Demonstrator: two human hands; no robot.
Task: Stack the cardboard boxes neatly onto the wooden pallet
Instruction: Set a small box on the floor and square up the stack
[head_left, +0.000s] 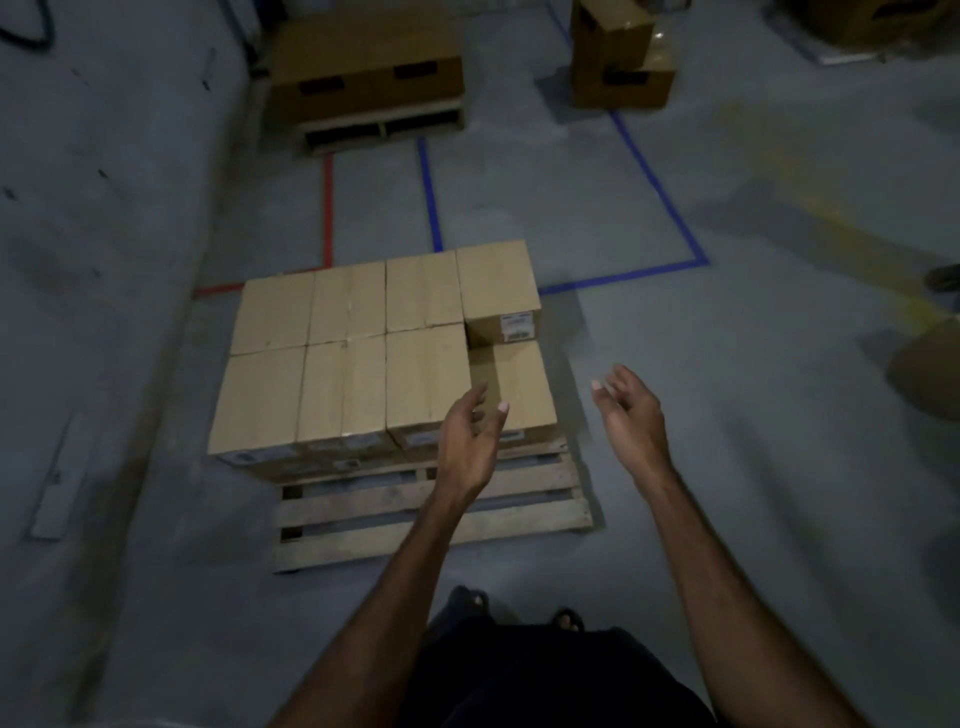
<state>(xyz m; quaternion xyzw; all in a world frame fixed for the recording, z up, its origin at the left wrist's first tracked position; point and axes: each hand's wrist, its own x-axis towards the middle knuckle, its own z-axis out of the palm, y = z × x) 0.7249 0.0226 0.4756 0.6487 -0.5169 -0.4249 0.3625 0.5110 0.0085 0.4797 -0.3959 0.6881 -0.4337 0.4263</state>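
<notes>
A wooden pallet (410, 519) lies on the concrete floor in front of me. Several tan cardboard boxes (343, 358) are stacked on its far part in tight rows. The near right box (524, 384) sits one layer lower than the rest. Behind it a box (496, 283) shows a white label on its near face. My left hand (470, 441) hovers over the near right corner of the stack, fingers relaxed, holding nothing. My right hand (631, 410) is in the air to the right of the stack, palm turned inward, fingers loose and empty.
Another loaded pallet (363, 78) stands at the back. More boxes (618, 57) are piled at the back right, and one box (930, 369) sits at the right edge beside someone's shoe (943, 278). Red tape (328, 208) and blue tape (660, 187) lines mark the floor.
</notes>
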